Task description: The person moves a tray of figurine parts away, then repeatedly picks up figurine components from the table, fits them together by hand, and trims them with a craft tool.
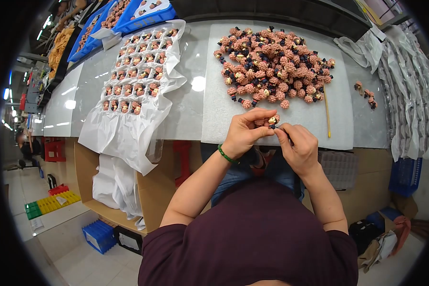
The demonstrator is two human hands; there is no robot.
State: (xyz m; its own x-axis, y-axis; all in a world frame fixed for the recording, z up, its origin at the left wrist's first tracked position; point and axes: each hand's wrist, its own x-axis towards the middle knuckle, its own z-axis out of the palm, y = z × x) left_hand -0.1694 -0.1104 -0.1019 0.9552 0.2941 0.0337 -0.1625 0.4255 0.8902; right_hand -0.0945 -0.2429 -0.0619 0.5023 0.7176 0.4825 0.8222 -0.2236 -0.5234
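Observation:
My left hand (245,131), with a green bracelet at its wrist, pinches a small doll figurine (273,120) with pink curly hair, a pale face and dark clothing. The fingers of my right hand (299,145) are closed at the figurine's lower, dark end; whether they grip it or a tiny part is hidden. Just beyond both hands lies a big pile of similar figurines (276,64) on a white foam sheet (214,114). A thin yellow stick (327,112) rests to the right of the pile.
To the left, a tray lined with white paper (169,107) holds rows of figurines. Blue bins (148,19) stand at the far left. Several loose figurines (367,95) lie near stacked clear plastic trays (407,90) on the right. A cardboard box (155,200) with white paper sits below the table edge.

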